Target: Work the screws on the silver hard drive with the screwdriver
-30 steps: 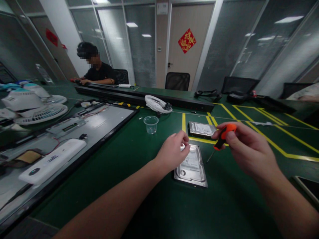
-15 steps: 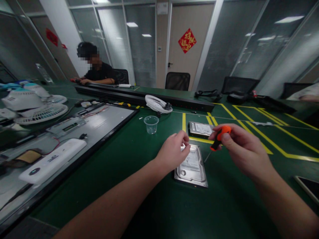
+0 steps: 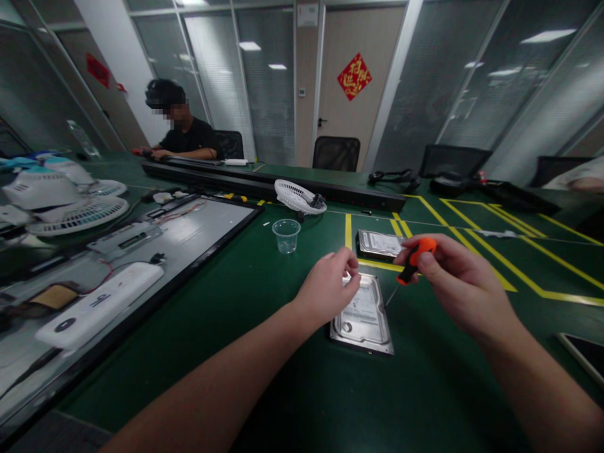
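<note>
Silver metal catches the light on a hard drive (image 3: 365, 314) lying label side up on a green worktop (image 3: 226, 365), directly in front of the person wearing the camera. The left hand (image 3: 328, 283) rests at the drive's far left corner, its fingers curled inward; whether they pinch anything cannot be told. The right hand (image 3: 455, 277) grips an orange-and-black screwdriver (image 3: 416, 261), its thin shaft slanting down to the drive's right edge, though contact at the tip is unclear. Just beyond, a second drive (image 3: 377, 244) sits beside strips of yellow tape (image 3: 348, 233), partly behind the right hand's fingers. A clear plastic cup (image 3: 285, 239) stands upright to the left, near a tilted white grille (image 3: 292, 196) before a long black bar (image 3: 358, 194). Farther left, a white oblong device (image 3: 101, 305) lies on a large flat panel (image 3: 202, 229). Across the worktop, a person in a black top (image 3: 191, 137) sits near a door (image 3: 387, 38) bearing a red diamond-shaped sign (image 3: 355, 77)
</note>
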`<control>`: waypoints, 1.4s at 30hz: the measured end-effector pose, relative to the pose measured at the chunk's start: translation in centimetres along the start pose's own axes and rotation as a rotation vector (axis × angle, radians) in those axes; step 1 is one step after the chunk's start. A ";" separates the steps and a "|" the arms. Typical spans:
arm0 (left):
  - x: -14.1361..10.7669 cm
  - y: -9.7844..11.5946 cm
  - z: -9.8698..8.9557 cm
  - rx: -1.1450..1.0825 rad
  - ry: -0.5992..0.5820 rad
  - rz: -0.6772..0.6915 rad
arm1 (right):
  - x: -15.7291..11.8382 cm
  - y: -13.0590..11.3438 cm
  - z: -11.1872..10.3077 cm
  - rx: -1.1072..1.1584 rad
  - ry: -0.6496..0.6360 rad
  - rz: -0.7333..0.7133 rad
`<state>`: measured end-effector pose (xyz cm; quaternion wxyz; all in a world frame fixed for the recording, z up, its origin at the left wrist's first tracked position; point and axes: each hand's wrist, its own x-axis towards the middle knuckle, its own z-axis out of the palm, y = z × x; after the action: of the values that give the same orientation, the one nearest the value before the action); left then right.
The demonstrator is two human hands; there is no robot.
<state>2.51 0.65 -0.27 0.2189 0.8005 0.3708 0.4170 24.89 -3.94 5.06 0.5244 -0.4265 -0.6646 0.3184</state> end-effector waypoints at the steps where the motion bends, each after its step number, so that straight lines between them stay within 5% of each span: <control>1: 0.0 0.0 0.0 -0.002 0.000 0.002 | 0.0 0.0 0.0 -0.005 0.000 -0.002; 23: 0.2 2.5 0.7 -0.159 -0.095 0.063 | -0.1 -1.1 0.7 0.054 0.026 -0.067; 36: 1.6 4.2 2.6 -0.296 -0.216 -0.017 | -0.1 -1.1 1.9 0.032 0.215 -0.092; 42: 1.1 3.9 3.2 -0.266 -0.167 0.022 | -0.2 -0.9 1.1 0.072 0.097 -0.061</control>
<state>7.15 -1.07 1.06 0.3485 0.8003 0.2842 0.3965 23.60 -4.47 5.52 0.5805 -0.4019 -0.6392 0.3047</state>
